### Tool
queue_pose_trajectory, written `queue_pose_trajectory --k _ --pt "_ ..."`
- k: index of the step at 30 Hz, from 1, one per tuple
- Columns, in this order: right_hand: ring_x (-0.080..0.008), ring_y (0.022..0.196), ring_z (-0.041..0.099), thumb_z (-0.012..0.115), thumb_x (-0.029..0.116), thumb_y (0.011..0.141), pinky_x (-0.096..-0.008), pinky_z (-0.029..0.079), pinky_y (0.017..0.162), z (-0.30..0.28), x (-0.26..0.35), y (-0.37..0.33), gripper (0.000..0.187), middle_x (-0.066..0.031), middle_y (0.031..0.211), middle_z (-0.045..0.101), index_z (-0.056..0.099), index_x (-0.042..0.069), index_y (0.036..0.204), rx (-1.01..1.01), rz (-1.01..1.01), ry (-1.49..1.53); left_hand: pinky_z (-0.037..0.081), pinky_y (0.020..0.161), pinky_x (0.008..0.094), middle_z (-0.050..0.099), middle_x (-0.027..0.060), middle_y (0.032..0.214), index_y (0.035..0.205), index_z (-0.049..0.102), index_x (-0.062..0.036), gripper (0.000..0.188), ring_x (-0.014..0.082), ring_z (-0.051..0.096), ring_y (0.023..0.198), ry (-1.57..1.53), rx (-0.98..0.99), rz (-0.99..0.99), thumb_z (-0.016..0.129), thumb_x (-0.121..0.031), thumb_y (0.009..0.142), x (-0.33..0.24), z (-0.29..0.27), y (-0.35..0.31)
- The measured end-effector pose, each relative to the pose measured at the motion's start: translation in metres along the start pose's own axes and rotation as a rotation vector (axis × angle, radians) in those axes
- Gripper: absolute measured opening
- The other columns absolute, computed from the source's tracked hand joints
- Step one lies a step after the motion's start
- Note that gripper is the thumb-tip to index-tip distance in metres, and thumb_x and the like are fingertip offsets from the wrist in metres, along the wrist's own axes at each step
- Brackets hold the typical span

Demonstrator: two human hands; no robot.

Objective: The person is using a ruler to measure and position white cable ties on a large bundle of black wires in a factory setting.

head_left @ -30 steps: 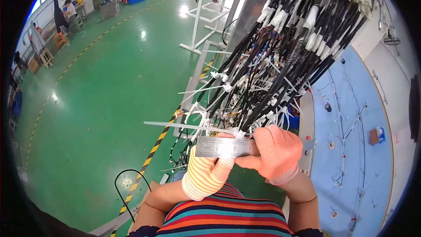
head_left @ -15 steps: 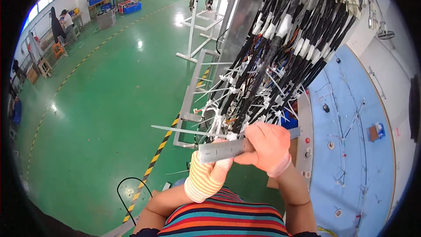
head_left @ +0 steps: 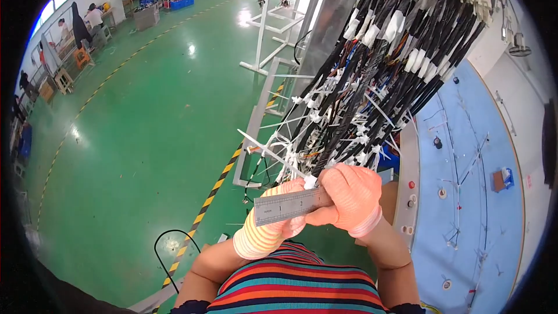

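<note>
My right hand (head_left: 351,200), in an orange glove, is closed round a steel ruler (head_left: 285,206) that slants across in front of me. My left hand (head_left: 261,238), in a yellow-and-orange striped glove, lies behind the ruler, its fingers curled round the lower end of a black wire harness (head_left: 331,139). The ruler hides part of these fingers. Just above the ruler, a white cable tie (head_left: 270,152) sits on the harness, its long tail pointing up and left. Many other black harnesses with white ties and connectors hang close by.
A metal stand (head_left: 256,119) rises left of the harnesses. On the right is a blue board (head_left: 465,197) with cables and fixtures on it. Yellow-and-black tape (head_left: 218,189) runs along the green floor (head_left: 157,157). Other people sit at benches far left.
The ruler has shifted slightly left and down, and its markings now face up more. Both hands moved a little with it. The long cable tie tail has swung upward.
</note>
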State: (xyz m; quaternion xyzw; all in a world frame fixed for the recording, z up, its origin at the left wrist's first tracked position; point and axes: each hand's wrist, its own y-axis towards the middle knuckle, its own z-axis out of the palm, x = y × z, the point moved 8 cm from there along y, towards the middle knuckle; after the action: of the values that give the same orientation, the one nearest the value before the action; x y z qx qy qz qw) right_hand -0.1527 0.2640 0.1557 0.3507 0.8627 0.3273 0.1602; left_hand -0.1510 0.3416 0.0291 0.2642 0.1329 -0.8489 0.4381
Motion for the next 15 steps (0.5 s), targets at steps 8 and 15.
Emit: queue_pose_trajectory --k 8,15 --pt "-0.0176 0.041 0.044 0.068 0.064 0.055 -0.0278 0.033 0.039 -0.002 -0.006 -0.002 0.059 -0.0022 0.054 0.042 0.053 0.008 0.067 -0.083 -0.01 0.038 0.031 0.053 0.0208 0.05 -0.003 0.082 0.126 0.047 -0.0151 0.063 0.0057 0.04 0.062 -0.099 0.167 0.078 0.074 -0.039 0.074 0.005 0.007 0.002" --pt "-0.0247 0.046 0.048 0.058 0.064 0.064 -0.0316 0.039 0.042 -0.001 -0.015 -0.014 0.061 -0.008 0.058 0.045 0.053 0.003 0.069 -0.096 0.03 -0.068 0.033 0.049 0.0184 0.052 -0.0005 0.08 0.113 0.049 -0.0129 0.035 0.0041 0.043 0.058 -0.164 0.157 -0.022 0.066 -0.023 0.084 0.015 0.019 0.009"
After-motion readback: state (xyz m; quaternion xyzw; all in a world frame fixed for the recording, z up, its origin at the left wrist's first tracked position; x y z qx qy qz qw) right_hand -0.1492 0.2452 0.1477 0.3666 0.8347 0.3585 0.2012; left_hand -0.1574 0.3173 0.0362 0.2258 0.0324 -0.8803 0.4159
